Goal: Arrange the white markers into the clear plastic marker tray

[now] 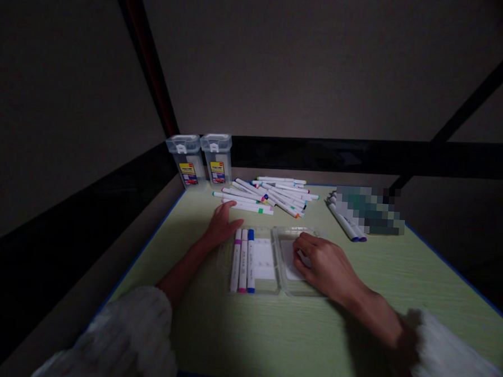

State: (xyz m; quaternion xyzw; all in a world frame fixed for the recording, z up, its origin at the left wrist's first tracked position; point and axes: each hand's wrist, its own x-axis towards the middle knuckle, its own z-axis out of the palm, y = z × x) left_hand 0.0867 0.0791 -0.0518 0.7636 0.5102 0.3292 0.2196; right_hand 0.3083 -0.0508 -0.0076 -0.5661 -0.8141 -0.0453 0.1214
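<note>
My left hand (223, 225) reaches past the left side of a clear plastic case, thumb and forefinger apart. Its forefinger is at the left end of a white marker (250, 208) with a green band; whether they touch I cannot tell. The case lies open like a book. In its left half (275, 288) stand a purple-banded marker (236, 261), a pink-ended marker (243, 261) and a blue-capped marker (251, 261), side by side beside a white paper (264, 259). Over the case's right half (286, 286) my right hand (325, 265) is closed, fingers curled; anything inside them is hidden.
A loose pile of white markers (276, 194) with coloured ends lies at the back of the green table (235, 334). Two clear lidded boxes (189, 163) stand at the back left. More thick markers (342, 220) lie at the right, beside a blurred-out patch.
</note>
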